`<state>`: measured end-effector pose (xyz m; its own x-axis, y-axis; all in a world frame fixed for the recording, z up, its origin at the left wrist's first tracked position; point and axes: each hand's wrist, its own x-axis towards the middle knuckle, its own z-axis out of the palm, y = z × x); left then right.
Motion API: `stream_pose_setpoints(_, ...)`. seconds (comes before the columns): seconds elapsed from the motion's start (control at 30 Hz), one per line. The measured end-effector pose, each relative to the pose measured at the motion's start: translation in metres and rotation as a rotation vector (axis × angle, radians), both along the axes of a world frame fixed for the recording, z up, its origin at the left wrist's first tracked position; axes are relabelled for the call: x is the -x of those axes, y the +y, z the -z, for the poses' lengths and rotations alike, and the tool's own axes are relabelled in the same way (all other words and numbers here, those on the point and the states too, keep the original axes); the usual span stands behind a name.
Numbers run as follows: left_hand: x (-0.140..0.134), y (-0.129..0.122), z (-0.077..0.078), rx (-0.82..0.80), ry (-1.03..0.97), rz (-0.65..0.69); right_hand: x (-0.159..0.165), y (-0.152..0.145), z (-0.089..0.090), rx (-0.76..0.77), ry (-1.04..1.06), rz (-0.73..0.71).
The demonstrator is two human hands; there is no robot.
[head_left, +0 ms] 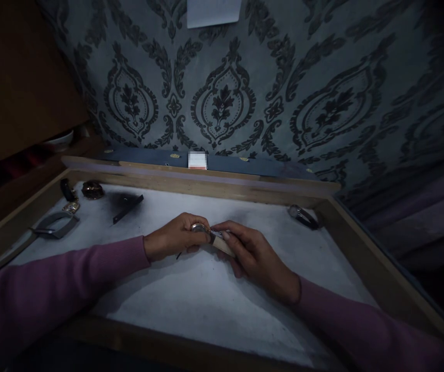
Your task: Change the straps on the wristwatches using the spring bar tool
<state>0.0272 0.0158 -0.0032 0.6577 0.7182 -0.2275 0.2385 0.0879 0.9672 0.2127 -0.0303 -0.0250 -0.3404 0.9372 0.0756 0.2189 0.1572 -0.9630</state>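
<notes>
Our left hand (171, 238) is closed around a small round watch case (199, 227), fingers curled to pin it just above the surface (206, 294), while our right hand (256, 256) pinches a light-handled tool (222, 244) whose metal tip meets the case's edge. The two hands touch at the middle of the tray, so the case sits right between our fingertips. We judge that we are working at the rim of the case with the tool's tip; whether it has caught a seam is too small and dim to tell. The next move seems to call for a steady left grip and a small, controlled push, lest the tip slip. Beyond our left hand lie a dark flat strip (128, 208), a buckle-like metal piece (54, 226) and a small round part (92, 189); beyond our right, near the wooden frame (322, 187), rests another watch (302, 215).
</notes>
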Motion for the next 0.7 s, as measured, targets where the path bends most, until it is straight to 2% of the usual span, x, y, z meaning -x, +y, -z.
stream_pose_setpoints(0.37, 0.0006, -0.0002, 0.0002, -0.01, -0.004, 0.002, -0.0001, -0.0031, -0.0038, -0.118, -0.156, 0.002)
stream_pose_setpoints(0.7, -0.0003, -0.0009, 0.0039, -0.012, -0.032, -0.026, 0.0008, -0.003, 0.0018, -0.142, -0.133, 0.011)
